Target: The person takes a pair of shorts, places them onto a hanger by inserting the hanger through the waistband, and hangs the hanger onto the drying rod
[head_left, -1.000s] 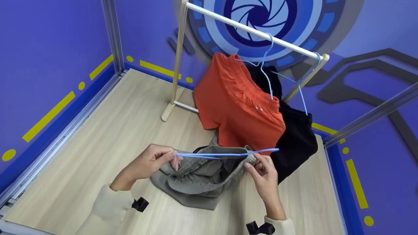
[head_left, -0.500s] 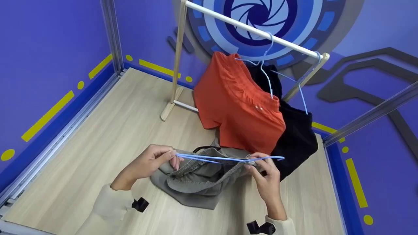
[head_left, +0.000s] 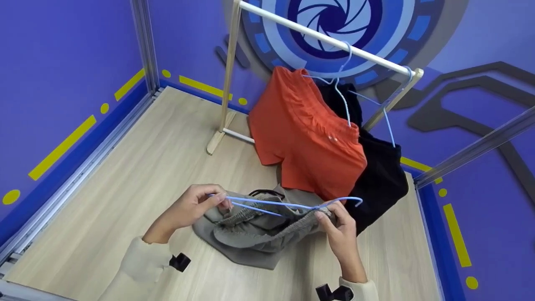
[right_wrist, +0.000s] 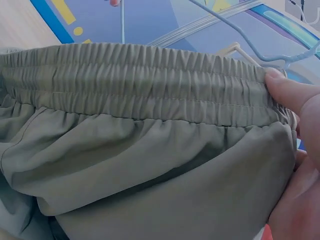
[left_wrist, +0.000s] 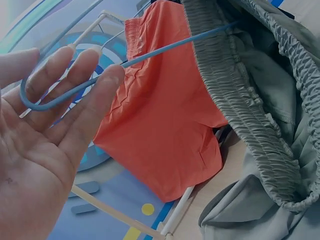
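Note:
A light-blue hanger (head_left: 267,202) is held level over the grey-green shorts (head_left: 250,240), whose gathered waistband gapes beneath it. My left hand (head_left: 200,207) grips the hanger's left corner; in the left wrist view the blue bar (left_wrist: 165,49) bends round at the fingers and runs into the waistband opening. My right hand (head_left: 340,223) pinches the right end of the waistband (right_wrist: 165,82) between thumb and fingers. Beside that thumb lies the hanger's neck (right_wrist: 285,61), and in the head view its hook points right, past my fingers. The shorts' lower part lies on the wooden table (head_left: 146,167).
A wooden rack (head_left: 228,79) with a white rail stands behind. From it hang orange shorts (head_left: 305,138) and black shorts (head_left: 380,179) on blue hangers, the orange hem close behind the grey shorts. Blue walls and metal posts (head_left: 144,42) enclose the table.
The hanger has turned in my left hand: its hook end now dips and reaches further right. The waistband's right side has been drawn toward me by my right hand. The left hand stays nearly still.

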`<move>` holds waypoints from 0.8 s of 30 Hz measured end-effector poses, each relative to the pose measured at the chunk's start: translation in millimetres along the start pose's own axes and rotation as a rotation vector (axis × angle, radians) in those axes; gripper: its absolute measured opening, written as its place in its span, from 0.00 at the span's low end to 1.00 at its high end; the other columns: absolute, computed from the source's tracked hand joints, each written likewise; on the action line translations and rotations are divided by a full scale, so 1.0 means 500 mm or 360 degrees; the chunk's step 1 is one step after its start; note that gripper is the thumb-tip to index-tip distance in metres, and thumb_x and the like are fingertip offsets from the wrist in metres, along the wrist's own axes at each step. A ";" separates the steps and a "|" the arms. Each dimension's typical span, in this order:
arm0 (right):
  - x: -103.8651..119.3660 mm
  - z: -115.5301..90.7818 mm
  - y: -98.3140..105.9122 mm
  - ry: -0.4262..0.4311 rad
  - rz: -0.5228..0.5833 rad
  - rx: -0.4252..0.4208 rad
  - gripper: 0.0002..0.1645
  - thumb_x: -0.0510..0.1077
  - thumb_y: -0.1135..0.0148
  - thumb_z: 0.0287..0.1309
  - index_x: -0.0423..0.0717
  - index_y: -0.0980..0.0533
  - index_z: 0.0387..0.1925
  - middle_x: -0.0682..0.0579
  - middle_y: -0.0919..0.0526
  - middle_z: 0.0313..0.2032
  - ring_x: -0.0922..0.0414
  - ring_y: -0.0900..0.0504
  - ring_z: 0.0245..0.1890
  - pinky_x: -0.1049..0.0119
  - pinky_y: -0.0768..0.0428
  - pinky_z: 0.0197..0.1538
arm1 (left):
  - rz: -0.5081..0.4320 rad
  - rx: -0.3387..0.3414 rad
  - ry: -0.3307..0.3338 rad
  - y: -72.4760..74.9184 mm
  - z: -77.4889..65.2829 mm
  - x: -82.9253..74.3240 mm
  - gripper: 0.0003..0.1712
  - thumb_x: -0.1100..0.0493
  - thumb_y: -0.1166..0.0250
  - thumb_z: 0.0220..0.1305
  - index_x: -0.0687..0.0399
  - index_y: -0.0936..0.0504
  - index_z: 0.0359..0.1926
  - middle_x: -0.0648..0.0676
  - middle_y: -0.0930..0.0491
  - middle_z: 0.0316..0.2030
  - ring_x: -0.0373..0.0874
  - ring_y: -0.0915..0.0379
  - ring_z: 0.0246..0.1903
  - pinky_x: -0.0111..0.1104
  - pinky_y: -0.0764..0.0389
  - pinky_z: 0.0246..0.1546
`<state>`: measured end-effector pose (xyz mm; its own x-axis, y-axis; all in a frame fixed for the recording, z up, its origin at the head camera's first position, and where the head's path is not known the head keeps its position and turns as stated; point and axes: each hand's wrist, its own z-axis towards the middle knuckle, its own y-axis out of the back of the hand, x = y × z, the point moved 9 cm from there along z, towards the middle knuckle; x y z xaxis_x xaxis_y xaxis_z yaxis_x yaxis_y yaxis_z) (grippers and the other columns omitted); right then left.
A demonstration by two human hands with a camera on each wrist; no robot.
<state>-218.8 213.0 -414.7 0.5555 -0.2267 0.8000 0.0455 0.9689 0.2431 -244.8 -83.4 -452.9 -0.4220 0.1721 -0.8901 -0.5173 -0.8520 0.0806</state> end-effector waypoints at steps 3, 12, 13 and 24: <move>0.000 0.001 0.004 0.0000 0.0001 -0.0025 0.08 0.19 0.44 0.46 0.31 0.28 0.26 0.51 0.27 0.30 0.63 0.29 0.34 0.75 0.31 0.36 | -0.0038 -0.0009 0.0018 0.002 0.000 0.003 0.09 0.70 0.49 0.64 0.66 0.23 0.42 0.62 0.21 0.34 0.40 0.21 0.37 0.33 0.20 0.37; -0.013 0.003 0.029 -0.0036 0.0127 -0.0158 0.04 0.22 0.45 0.50 0.28 0.30 0.25 0.53 0.30 0.27 0.63 0.31 0.31 0.73 0.33 0.33 | 0.0196 -0.0039 0.0425 0.005 -0.016 0.070 0.21 0.56 0.41 0.61 0.46 0.30 0.56 0.56 0.23 0.45 0.45 0.23 0.41 0.32 0.22 0.38; -0.014 0.003 0.031 -0.0034 0.0126 -0.0169 0.04 0.22 0.45 0.50 0.28 0.30 0.25 0.54 0.30 0.27 0.63 0.32 0.30 0.73 0.33 0.32 | 0.0274 -0.0034 0.0449 0.004 -0.019 0.081 0.20 0.54 0.39 0.60 0.45 0.28 0.54 0.54 0.23 0.44 0.45 0.23 0.40 0.32 0.22 0.38; -0.043 -0.006 0.052 -0.0038 0.0203 -0.0265 0.04 0.22 0.45 0.50 0.28 0.30 0.25 0.53 0.30 0.27 0.62 0.31 0.30 0.72 0.34 0.32 | 0.0928 0.0042 0.0487 -0.024 -0.048 0.150 0.15 0.52 0.36 0.56 0.50 0.23 0.44 0.52 0.23 0.37 0.42 0.26 0.30 0.33 0.25 0.33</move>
<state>-226.8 243.4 -427.2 0.5458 -0.1018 0.8317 0.1140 0.9924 0.0466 -252.3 -72.4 -531.4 -0.4099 -0.4656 -0.7843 -0.2875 -0.7501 0.5956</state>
